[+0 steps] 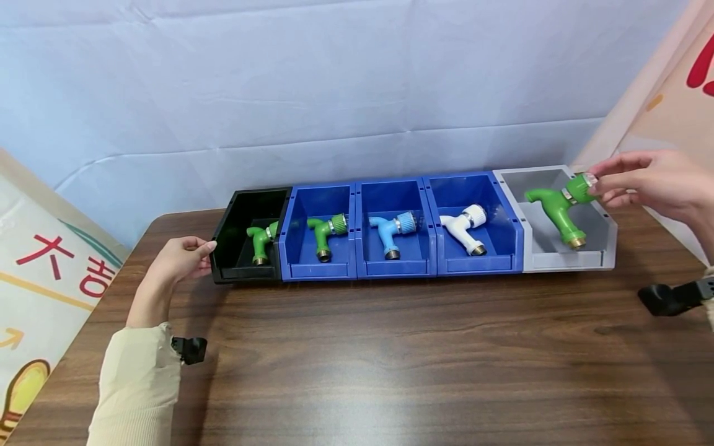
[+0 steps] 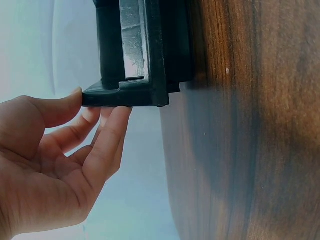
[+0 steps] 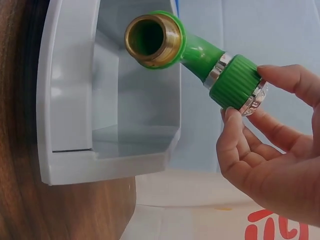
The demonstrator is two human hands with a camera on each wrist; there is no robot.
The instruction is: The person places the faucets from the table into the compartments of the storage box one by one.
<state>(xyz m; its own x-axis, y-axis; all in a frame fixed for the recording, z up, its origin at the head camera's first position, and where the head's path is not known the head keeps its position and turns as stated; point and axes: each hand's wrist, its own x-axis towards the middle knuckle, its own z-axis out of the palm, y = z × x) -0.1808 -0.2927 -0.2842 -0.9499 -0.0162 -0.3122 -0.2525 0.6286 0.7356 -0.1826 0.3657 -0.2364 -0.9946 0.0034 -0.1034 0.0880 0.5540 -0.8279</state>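
Observation:
In the head view my right hand (image 1: 658, 183) pinches a green tap (image 1: 558, 207) by its ribbed knob, holding it over the grey bin (image 1: 605, 260) at the row's right end. The right wrist view shows the tap's brass threaded end (image 3: 150, 42) facing the camera, with thumb and fingertips round the knob's silver cap. At the other end, my left hand (image 1: 181, 257) holds the black bin (image 1: 245, 272) by its outer side, thumb at the rim and fingers against the wall. Inside that bin lies another green tap (image 1: 259, 241), partly hidden by the bin's wall.
Between the end bins stand three blue bins, holding a green tap (image 1: 323, 235), a light blue tap (image 1: 390, 232) and a white tap (image 1: 463, 229). The brown wooden table (image 1: 390, 359) extends in front; a pale cloth (image 1: 334, 80) hangs behind. Printed sheets flank both sides.

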